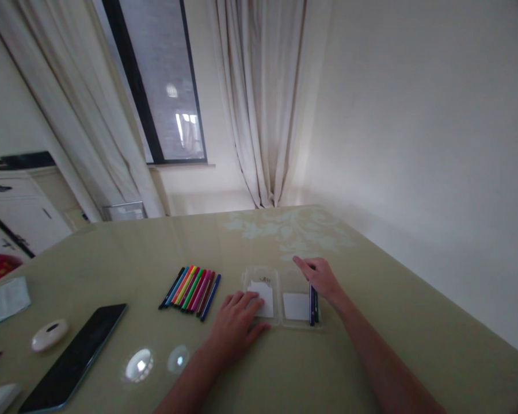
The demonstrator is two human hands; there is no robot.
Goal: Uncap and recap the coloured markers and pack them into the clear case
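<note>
A clear plastic case lies open on the table, its left half point(277, 287) and right half point(303, 323) side by side. White paper point(265, 305) lies in the left half, and a white card point(296, 306) in the right. My left hand point(237, 322) rests with fingers stretched out over the left half and its paper. Two dark markers point(313, 310) stand lengthwise along the right half's outer side. My right hand point(322, 278) is closed around their upper ends; its fingers partly hide them, and one digit points left. Left of the case lies a row of several coloured markers point(190, 290).
A black tablet point(75, 356), a white oval object point(50, 335) and a folded pale cloth or paper point(4, 302) lie on the table's left. Two bright reflections show on the glossy tabletop point(155, 247). A wall point(414, 144) runs along the right edge; curtains point(259, 103) hang behind.
</note>
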